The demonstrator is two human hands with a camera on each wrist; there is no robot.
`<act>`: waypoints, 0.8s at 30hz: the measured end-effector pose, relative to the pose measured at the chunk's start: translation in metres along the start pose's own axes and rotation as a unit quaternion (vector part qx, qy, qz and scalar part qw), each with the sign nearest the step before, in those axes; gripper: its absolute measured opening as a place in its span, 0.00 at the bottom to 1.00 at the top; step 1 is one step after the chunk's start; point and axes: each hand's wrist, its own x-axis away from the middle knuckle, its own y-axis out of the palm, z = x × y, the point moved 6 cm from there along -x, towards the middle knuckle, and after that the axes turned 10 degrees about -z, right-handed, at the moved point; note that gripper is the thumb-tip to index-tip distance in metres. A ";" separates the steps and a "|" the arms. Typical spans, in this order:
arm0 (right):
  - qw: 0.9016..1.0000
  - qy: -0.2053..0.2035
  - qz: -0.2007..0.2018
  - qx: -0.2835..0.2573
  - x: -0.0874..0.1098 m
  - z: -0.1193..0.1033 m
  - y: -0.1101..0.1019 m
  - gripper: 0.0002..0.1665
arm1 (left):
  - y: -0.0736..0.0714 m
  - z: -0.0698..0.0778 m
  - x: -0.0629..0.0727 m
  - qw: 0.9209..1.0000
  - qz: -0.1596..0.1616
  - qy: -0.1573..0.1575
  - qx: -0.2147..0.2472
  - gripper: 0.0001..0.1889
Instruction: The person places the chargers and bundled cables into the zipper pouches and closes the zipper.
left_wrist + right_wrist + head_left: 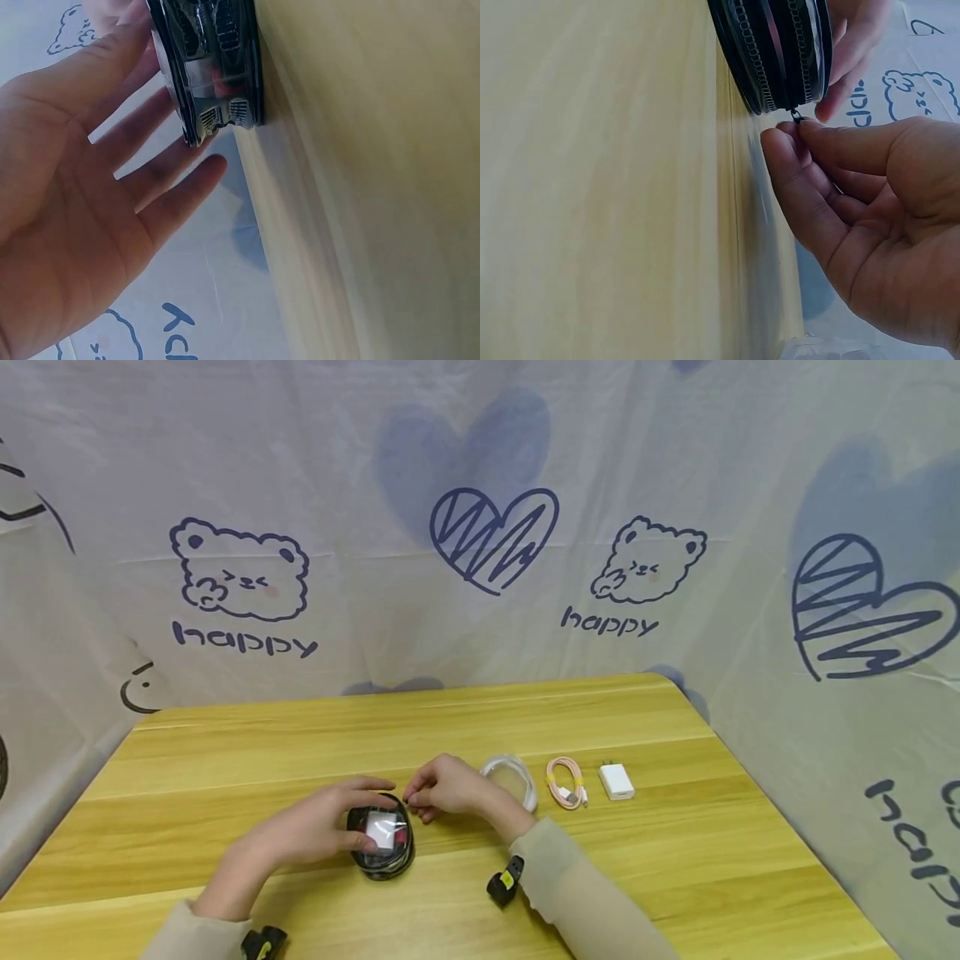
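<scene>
Bench: the wood-grain bench point(660, 877) carries everything; the case sits toward its near side, left of the loose items.
Left hand: point(318, 827) on the case's left, fingers spread, thumb over the near part of the clear top and fingers at the far rim, so the case is held between them.
Right hand: point(450, 789) just off the case's far right edge, thumb and fingertips pinching the zip pull.
Case: the small round black-rimmed case point(397, 858) lies between the hands, clear top upward, with no marked long axis. The left hand is nearer, touching its body; the right seems to reach it only through the pull.
Clear coil: the whitish coil point(530, 793) lies right of the case, partly behind the right wrist.
Pink cable: the coiled pink cable point(564, 782) is farther right.
Loose charger: the white plug point(617, 782) is rightmost.
White block: point(382, 831) seen through the case's top.
Zip pull: the tiny pull point(796, 116) stands out from the side wall; the key relation, I judge, is its line along the zip's curve. How far the zip is open, I cannot tell.
</scene>
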 end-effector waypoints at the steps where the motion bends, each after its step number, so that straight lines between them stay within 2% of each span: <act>1: 1.000 0.000 -0.001 0.001 0.000 0.000 0.000 0.06 | 0.001 0.001 0.000 1.000 -0.005 0.002 0.001 0.26; 5: 1.000 0.000 -0.004 0.001 0.000 0.001 0.000 0.06 | 0.002 0.002 -0.001 1.000 -0.017 0.001 0.000 0.26; 16: 1.000 0.010 -0.003 -0.001 0.001 0.002 0.000 0.06 | 0.004 0.005 -0.001 1.000 -0.008 0.010 -0.021 0.24; 24: 0.999 0.011 -0.036 0.014 0.003 0.002 -0.001 0.06 | 0.004 0.005 -0.001 1.000 -0.006 0.002 -0.021 0.23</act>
